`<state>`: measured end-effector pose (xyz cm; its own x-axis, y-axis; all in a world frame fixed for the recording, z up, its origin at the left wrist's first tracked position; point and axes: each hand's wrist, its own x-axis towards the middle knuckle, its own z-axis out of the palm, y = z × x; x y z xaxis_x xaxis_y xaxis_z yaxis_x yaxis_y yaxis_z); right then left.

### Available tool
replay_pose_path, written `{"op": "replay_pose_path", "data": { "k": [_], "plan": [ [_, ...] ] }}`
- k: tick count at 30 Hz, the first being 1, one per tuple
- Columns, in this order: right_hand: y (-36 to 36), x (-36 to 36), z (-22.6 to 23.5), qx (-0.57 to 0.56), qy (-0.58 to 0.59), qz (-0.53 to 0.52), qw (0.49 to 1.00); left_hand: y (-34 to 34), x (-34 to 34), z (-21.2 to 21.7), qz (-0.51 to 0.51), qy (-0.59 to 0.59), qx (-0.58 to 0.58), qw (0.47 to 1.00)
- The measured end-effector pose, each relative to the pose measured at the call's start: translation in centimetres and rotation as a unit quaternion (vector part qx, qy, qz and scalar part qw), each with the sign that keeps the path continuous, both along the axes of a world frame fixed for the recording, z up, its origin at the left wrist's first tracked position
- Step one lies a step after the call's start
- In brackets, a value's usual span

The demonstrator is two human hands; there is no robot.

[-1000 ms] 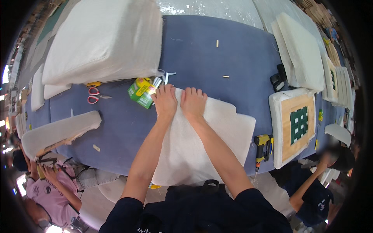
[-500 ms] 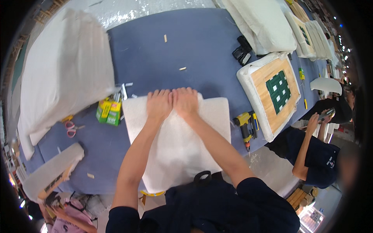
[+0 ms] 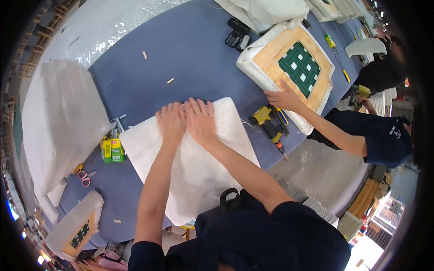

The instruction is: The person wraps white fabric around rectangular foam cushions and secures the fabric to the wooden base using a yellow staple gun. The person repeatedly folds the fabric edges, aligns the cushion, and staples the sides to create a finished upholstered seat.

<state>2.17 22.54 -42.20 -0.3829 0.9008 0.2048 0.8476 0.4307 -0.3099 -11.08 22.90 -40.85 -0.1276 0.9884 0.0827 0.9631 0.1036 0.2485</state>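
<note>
A white fabric-covered padded panel (image 3: pixel 190 185) lies in front of me, its near end against my body. My left hand (image 3: pixel 171 123) and my right hand (image 3: pixel 200 121) press side by side at its far edge, fingers bent over that edge and closed on it. Creases in the cloth run from both hands toward me. What the fingertips hold under the edge is hidden. To the right lies a yellow-and-black air stapler (image 3: pixel 270 127). Left of the panel stands a green-and-yellow box (image 3: pixel 112 150) beside loose staple strips.
A large white-covered stack (image 3: pixel 63 122) and red-handled scissors (image 3: pixel 85 177) are at left. At right, a co-worker's hand (image 3: pixel 285 97) touches a wood-framed seat with green webbing (image 3: pixel 299 69). A black tool (image 3: pixel 238 35) and wood bits (image 3: pixel 170 81) lie on the blue table (image 3: pixel 131 95).
The view has turned, so the table appears rotated. My hands stay at the panel's far edge. The co-worker at right has stretched an arm onto the webbed seat.
</note>
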Motion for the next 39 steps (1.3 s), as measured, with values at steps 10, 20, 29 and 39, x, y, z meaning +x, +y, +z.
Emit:
{"op": "replay_pose_path", "data": {
  "k": [10, 20, 29, 39],
  "plan": [
    [-0.5, 9.1, 3.0, -0.03, 0.203, -0.075, 0.976, -10.0, -6.1, 0.7, 0.165, 0.029, 0.175, 0.97],
    [-2.0, 16.2, 7.8, -0.303, 0.031, -0.136, 0.943, -33.0, -3.4, 3.8, 0.415, -0.452, -0.042, 0.789],
    [-4.1, 1.9, 4.4, -0.038, 0.113, 0.271, 0.955, -43.7, 13.0, 16.6, 0.239, -0.462, -0.321, 0.791],
    [-3.5, 5.8, 2.9, -0.003, -0.009, 0.143, 0.99, -14.3, 1.1, 1.8, 0.056, -0.006, 0.054, 0.997]
  ]
}}
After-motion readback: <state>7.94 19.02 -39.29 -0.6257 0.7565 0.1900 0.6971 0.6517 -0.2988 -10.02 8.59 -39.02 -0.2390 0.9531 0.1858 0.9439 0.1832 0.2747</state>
